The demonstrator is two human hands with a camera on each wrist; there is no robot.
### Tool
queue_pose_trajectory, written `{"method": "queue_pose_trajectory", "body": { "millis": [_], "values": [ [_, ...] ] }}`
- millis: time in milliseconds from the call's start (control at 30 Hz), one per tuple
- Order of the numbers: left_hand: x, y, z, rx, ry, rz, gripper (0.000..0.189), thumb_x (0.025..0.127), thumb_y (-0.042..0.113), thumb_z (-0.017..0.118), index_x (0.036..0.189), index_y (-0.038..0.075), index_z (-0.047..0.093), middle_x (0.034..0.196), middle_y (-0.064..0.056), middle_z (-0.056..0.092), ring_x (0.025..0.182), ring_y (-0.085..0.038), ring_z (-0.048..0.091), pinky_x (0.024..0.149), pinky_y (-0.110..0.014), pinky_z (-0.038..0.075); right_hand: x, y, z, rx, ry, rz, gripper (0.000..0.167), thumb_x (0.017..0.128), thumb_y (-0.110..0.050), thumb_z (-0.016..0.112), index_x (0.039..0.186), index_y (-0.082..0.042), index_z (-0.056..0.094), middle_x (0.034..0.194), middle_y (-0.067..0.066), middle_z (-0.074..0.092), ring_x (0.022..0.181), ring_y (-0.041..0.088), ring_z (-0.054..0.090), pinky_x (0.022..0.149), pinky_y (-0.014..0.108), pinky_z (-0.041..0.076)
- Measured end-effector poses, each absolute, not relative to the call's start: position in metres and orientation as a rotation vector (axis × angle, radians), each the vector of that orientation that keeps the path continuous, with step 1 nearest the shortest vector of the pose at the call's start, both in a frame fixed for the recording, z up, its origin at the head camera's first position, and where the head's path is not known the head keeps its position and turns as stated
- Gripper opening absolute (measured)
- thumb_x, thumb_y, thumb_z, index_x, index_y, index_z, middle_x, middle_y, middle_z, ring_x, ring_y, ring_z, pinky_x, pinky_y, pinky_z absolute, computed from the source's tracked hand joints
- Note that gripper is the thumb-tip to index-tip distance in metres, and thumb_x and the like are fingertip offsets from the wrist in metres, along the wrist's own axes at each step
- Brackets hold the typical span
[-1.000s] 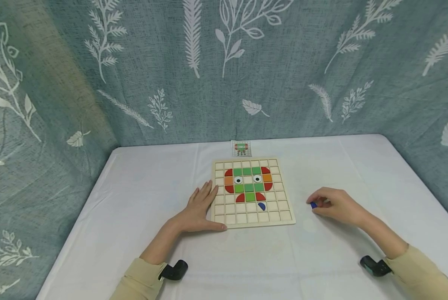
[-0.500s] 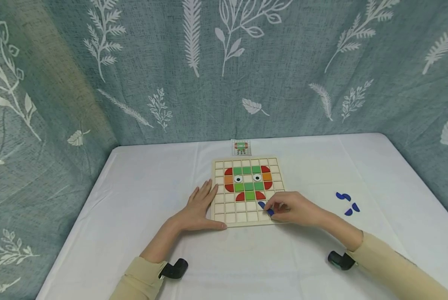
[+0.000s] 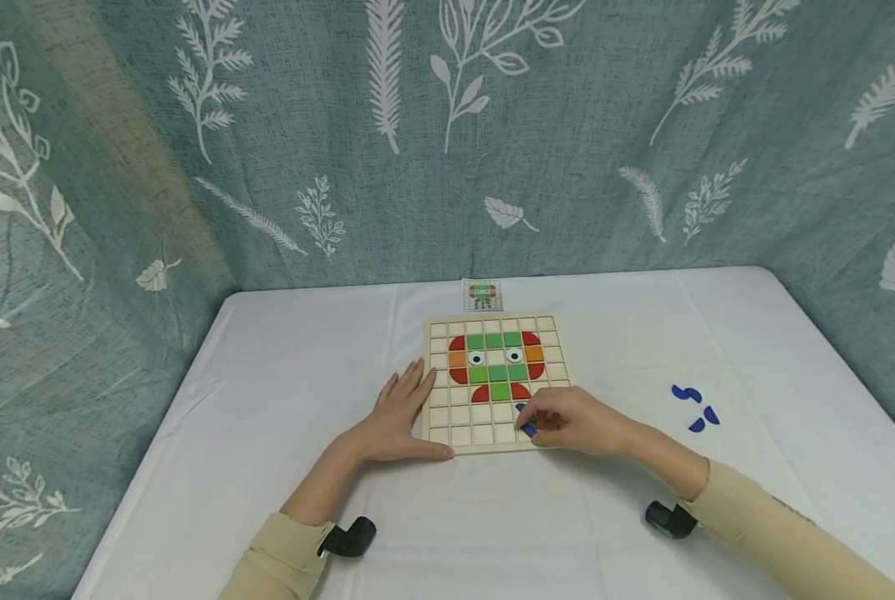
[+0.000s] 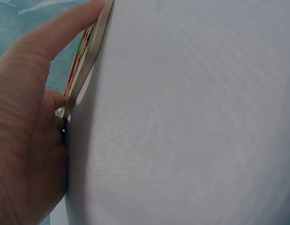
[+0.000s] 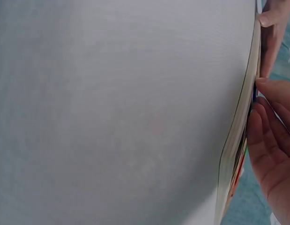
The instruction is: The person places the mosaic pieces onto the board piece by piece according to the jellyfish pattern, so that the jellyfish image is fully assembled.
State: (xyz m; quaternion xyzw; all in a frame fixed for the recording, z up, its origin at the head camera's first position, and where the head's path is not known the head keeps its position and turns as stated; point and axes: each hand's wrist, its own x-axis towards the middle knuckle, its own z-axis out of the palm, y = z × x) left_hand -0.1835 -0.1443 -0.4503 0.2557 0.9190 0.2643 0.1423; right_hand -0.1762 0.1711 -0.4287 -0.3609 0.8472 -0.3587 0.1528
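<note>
A square wooden grid board (image 3: 462,435) lies on the white table, with green, red and orange pieces and two eye pieces set in its cells. My left hand (image 3: 395,421) rests along its left edge, fingers spread, the thumb at the near corner; the left wrist view shows this thumb (image 4: 65,30) against the rim. Over the board's lower right part, my right hand (image 3: 578,419) pinches a blue half-round piece (image 3: 528,429) between thumb and fingers. Just beyond it, another blue half-round piece (image 3: 521,407) lies in a cell, partly hidden by the fingers.
Several loose blue half-round pieces (image 3: 710,415) lie on the table right of the board. A small printed card (image 3: 482,295) with a coloured figure lies behind the board. A patterned curtain (image 3: 417,208) hangs behind the white tabletop (image 3: 327,350).
My right hand has come left from the table's right side onto the board, carrying the blue piece, then shifted slightly further left. The loose blue pieces it covered now show. My left hand stays put.
</note>
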Motion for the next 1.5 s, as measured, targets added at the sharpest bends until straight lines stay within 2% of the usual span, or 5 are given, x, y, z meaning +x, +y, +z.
{"method": "queue_pose_trajectory", "body": {
  "millis": [333, 800, 1067, 1367, 1500],
  "values": [
    [-0.184, -0.144, -0.452, 0.738, 2.649, 0.763, 0.118, 0.075, 0.056, 0.077, 0.156, 0.002, 0.01, 0.162, -0.017, -0.005, 0.149, -0.028, -0.007, 0.117, -0.048, -0.004, -0.176, 0.208, -0.423, -0.853, 2.653, -1.059, 0.016, 0.09, -0.011, 0.07, 0.106, -0.015, 0.071, 0.093, -0.011, 0.065, 0.083, 0.008, 0.058, 0.075, 0.026, 0.054],
    [-0.183, -0.145, -0.452, 0.726, 2.656, 0.76, 0.118, 0.074, 0.056, 0.077, 0.156, 0.002, 0.01, 0.162, -0.017, -0.004, 0.149, -0.028, -0.007, 0.117, -0.048, -0.004, -0.165, 0.318, -0.418, -0.448, 3.055, -0.817, 0.018, 0.085, -0.002, 0.072, 0.103, 0.0, 0.07, 0.091, 0.007, 0.067, 0.078, 0.021, 0.061, 0.059, 0.028, 0.051],
    [-0.183, -0.145, -0.452, 0.738, 2.651, 0.768, 0.118, 0.075, 0.056, 0.077, 0.156, 0.002, 0.01, 0.162, -0.017, -0.005, 0.149, -0.028, -0.007, 0.117, -0.048, -0.004, -0.17, 0.322, -0.422, -0.394, 3.029, -0.748, 0.016, 0.085, -0.001, 0.071, 0.1, 0.004, 0.069, 0.088, 0.009, 0.065, 0.079, 0.022, 0.058, 0.063, 0.034, 0.05],
    [-0.184, -0.144, -0.453, 0.735, 2.652, 0.758, 0.118, 0.075, 0.056, 0.077, 0.156, 0.002, 0.01, 0.162, -0.017, -0.005, 0.149, -0.028, -0.007, 0.117, -0.048, -0.004, -0.173, 0.309, -0.428, -0.607, 2.985, -0.841, 0.015, 0.085, 0.0, 0.072, 0.099, -0.006, 0.072, 0.097, 0.006, 0.067, 0.082, 0.019, 0.062, 0.064, 0.03, 0.052],
    [-0.184, -0.144, -0.453, 0.736, 2.654, 0.758, 0.118, 0.075, 0.056, 0.076, 0.156, 0.002, 0.01, 0.162, -0.017, -0.005, 0.149, -0.027, -0.007, 0.118, -0.047, -0.004, -0.173, 0.304, -0.428, -0.475, 3.034, -0.837, 0.014, 0.084, -0.008, 0.075, 0.097, -0.006, 0.071, 0.093, 0.007, 0.065, 0.08, 0.02, 0.06, 0.06, 0.03, 0.05]
  ]
}}
